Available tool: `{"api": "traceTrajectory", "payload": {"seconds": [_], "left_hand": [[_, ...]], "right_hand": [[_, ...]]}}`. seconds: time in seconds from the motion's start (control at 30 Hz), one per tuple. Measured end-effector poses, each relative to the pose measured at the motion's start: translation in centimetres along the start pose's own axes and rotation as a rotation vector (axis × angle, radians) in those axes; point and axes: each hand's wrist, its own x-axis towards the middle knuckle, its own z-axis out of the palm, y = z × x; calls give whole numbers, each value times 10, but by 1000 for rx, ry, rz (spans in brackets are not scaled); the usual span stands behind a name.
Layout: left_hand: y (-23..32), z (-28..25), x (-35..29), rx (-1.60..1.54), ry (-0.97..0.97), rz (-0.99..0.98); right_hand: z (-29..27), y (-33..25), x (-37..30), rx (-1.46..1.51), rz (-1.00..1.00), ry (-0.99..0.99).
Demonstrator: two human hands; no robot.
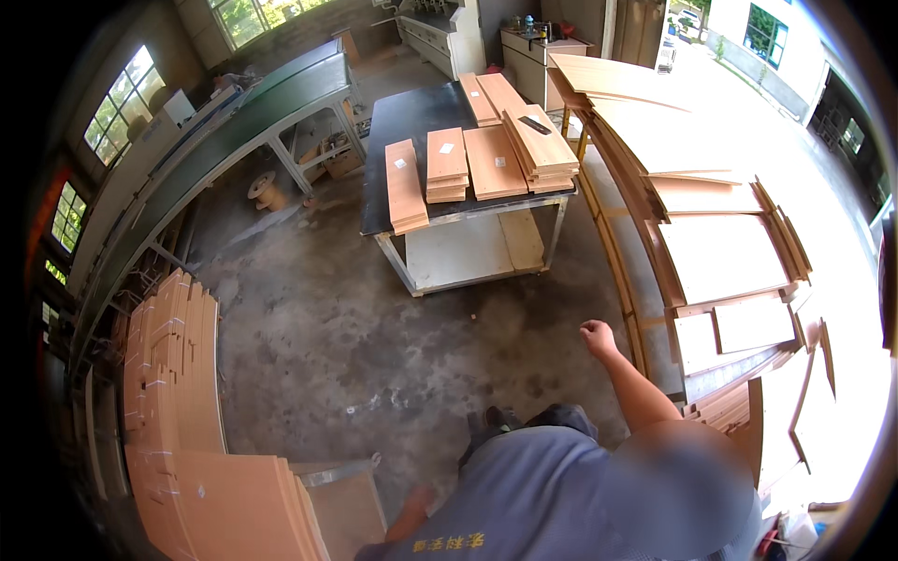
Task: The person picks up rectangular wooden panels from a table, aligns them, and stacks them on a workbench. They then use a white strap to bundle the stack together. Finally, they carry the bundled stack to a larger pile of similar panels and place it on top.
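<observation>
My right hand (597, 338) is out in front of me at the right, its fingers curled in, with nothing showing in them. It is in the air over the concrete floor, nearest to the long rack of panels on the right. Low at the left, beside my grey shirt (524, 486), my left hand (414, 510) is smeared, and its fingers cannot be made out. Brown boards (309, 510) lean near it. Ahead stands a dark-topped table (416, 112) with stacks of wooden boards (447, 168), some labelled. A dark flat object (535, 125) lies on the rightmost stack.
Large panels (720, 252) lie along the right on a rack with a yellow frame (608, 252). Bundled boards (178, 365) stand at the left. A green conveyor (253, 112) curves along the far left, with a cable reel (268, 192) beside it. A cabinet (535, 65) is at the back.
</observation>
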Motion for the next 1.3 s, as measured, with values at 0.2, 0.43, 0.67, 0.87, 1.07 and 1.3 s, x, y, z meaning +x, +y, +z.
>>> {"api": "traceTrajectory", "payload": {"seconds": [0.2,0.43,0.67,0.87,1.07,1.3], "left_hand": [[250,-291,142,-957,406,-90],[242,-298,166,-1043,964,-324],[289,-99,115,-1787,252,-694],[414,-148,143,-1507,386,-891],[446,-151,162,-1557,663,-909],[463,63,160,-313,1179,-569]], "right_hand": [[-36,-83,246,-207,-180,216],[-28,-169,547,-444,-166,308],[11,-180,707,-625,6,129],[13,-170,765,-527,57,-59],[45,-149,656,499,57,-661],[138,-206,230,931,250,-1412]]}}
